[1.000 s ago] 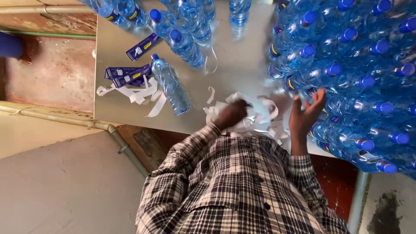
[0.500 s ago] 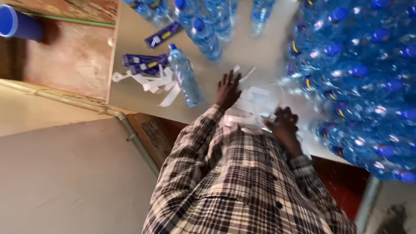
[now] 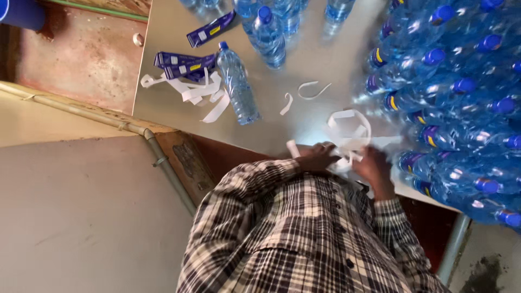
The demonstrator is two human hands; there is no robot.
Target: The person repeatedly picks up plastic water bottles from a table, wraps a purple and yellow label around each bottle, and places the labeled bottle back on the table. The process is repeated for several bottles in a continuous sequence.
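Both my hands are at the near edge of a grey metal table (image 3: 320,59), in plaid sleeves. My left hand (image 3: 317,158) is closed over a tangle of white paper strips (image 3: 347,130), and a strip end pokes out beside it. My right hand (image 3: 374,165) grips the same tangle from the right, close to a heap of blue-capped water bottles (image 3: 461,97). The two hands nearly touch.
One water bottle (image 3: 239,87) lies on its side mid-table, next to more white strips (image 3: 195,95) and blue label sheets (image 3: 184,62). Upright bottles (image 3: 268,35) stand at the far side. A blue cup (image 3: 21,12) sits top left. A pipe (image 3: 163,160) runs below the table.
My right hand has come off the bottle heap and dropped to the strips. Both hands have drawn together at the near edge, gathering the white strips.
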